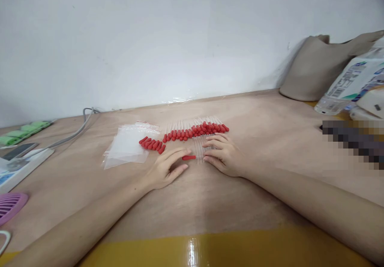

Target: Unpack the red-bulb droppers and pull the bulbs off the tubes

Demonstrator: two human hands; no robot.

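Near the table's middle lies a red rubber dropper bulb (189,157), its right end meeting a clear thin tube. My left hand (169,166) is beside it, thumb and fingertips apart around the bulb without visibly squeezing it. My right hand (223,154) has its fingers spread over the right side of several clear thin tubes (199,145); no firm grip shows. Behind both hands runs a row of droppers with red bulbs (195,131), tubes pointing to the wall. To the left, several loose red bulbs (152,144) lie partly on clear zip bags (124,149).
At far left are green packets (25,131), a phone (19,151), a white power strip (27,169) with a grey cable (73,134), and a purple slotted object (12,207). A beige bag (312,69) and a plastic bottle (345,85) stand at the right.
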